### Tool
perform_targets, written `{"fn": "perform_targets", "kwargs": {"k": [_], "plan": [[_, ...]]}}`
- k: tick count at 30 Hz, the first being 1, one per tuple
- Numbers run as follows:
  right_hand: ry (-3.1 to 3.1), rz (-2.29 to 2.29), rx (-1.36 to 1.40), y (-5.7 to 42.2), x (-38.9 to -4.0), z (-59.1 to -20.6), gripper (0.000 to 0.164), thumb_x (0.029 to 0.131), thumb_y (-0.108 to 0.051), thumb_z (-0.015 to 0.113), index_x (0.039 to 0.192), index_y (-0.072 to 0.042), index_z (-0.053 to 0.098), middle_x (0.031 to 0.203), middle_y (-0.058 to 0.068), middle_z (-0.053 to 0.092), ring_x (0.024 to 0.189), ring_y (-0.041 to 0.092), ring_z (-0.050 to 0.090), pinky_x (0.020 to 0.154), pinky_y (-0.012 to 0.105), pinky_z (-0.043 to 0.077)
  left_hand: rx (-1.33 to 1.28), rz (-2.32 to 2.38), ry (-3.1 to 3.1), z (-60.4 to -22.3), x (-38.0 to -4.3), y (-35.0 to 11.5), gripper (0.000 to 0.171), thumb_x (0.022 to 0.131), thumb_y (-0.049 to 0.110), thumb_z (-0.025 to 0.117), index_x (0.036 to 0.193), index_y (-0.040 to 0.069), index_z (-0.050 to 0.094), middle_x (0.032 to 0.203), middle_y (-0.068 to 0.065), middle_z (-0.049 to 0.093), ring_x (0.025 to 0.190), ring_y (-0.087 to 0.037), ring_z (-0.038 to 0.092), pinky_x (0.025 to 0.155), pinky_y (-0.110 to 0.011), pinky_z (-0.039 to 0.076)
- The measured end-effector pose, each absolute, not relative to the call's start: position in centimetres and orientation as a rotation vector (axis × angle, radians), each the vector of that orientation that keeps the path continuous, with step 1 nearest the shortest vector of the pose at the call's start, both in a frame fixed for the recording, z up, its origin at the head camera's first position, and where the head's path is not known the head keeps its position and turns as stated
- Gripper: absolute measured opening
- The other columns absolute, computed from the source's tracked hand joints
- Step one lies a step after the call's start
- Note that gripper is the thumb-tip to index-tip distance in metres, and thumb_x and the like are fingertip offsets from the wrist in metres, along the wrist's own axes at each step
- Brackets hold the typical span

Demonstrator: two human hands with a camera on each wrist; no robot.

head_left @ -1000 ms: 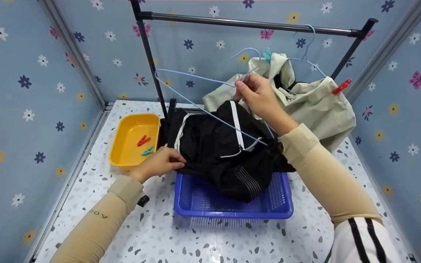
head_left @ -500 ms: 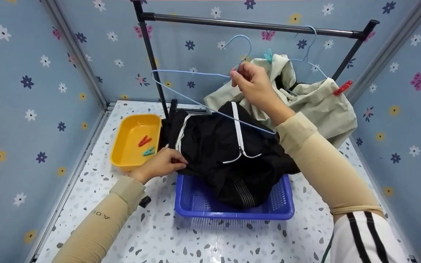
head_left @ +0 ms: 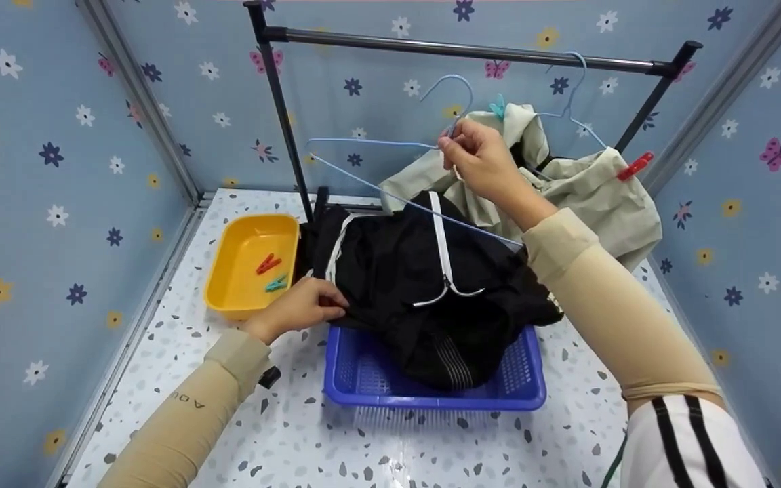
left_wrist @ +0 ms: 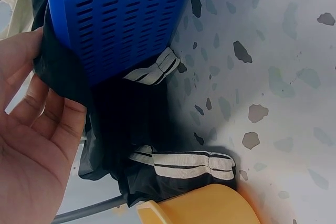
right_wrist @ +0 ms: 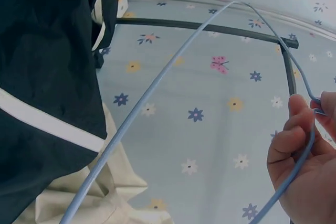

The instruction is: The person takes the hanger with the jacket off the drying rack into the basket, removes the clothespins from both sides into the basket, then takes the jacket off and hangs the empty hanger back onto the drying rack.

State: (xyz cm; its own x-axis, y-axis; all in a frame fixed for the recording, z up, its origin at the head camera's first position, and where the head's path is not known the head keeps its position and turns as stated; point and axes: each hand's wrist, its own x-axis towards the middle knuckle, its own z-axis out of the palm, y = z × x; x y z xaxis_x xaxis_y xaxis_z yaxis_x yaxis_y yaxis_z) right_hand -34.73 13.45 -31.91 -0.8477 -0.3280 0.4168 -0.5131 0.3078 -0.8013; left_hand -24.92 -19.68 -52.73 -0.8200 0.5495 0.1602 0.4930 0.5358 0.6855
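Observation:
My right hand pinches a light blue wire hanger just under its hook, holding it up before the rack. In the right wrist view the thumb and fingers close round the hanger's neck. Below it a black jacket with a white zip lies spread over a blue basket, its lower part sagging inside. At the jacket's left edge, my left hand pinches the black cloth. In the left wrist view the fingers curl behind that cloth beside the basket wall.
Left of the jacket stands a yellow tray with a red clothespin and a teal clothespin. A pale garment hangs at the right from the black rack, with a red clothespin on it.
The hanger rose and levelled out, then dipped slightly and shifted right with my right hand. My left hand stays on the jacket's edge.

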Motion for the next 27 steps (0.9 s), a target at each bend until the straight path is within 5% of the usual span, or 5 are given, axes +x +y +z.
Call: {"fn": "perform_targets", "kwargs": {"k": [11, 19, 27], "plan": [[-2.433, 1.506, 0.673, 14.5, -36.0, -31.7, 0.012, 0.108, -0.008, 0.062, 0.098, -0.011, 0.058, 0.074, -0.007, 0.059, 0.069, 0.006, 0.057, 0.067, 0.021, 0.045, 0.904, 1.184, 2.673, -52.7, -24.9, -19.6, 0.005, 0.096, 0.007, 0.081, 0.099, 0.005, 0.085, 0.100, -0.009, 0.082, 0.090, -0.017, 0.070, 0.083, -0.034, 0.060], [-2.379, 1.528, 0.587, 14.9, -37.6, -31.1, 0.012, 0.099, 0.003, 0.053, 0.102, -0.006, 0.060, 0.079, -0.005, 0.062, 0.076, 0.012, 0.063, 0.073, 0.022, 0.047, 0.889, 1.198, 2.665, -52.6, -24.8, -19.5, 0.006, 0.095, 0.006, 0.080, 0.099, 0.004, 0.084, 0.100, -0.010, 0.082, 0.086, -0.013, 0.067, 0.080, -0.027, 0.058], [-2.363, 1.521, 0.520, 14.4, -39.5, -30.1, 0.014, 0.104, 0.003, 0.052, 0.105, -0.007, 0.062, 0.078, -0.007, 0.063, 0.078, 0.009, 0.063, 0.075, 0.021, 0.048, 0.870, 1.182, 2.666, -52.7, -24.9, -19.5, 0.006, 0.095, 0.006, 0.080, 0.100, 0.004, 0.084, 0.099, -0.010, 0.082, 0.083, -0.010, 0.063, 0.077, -0.025, 0.055]]}}
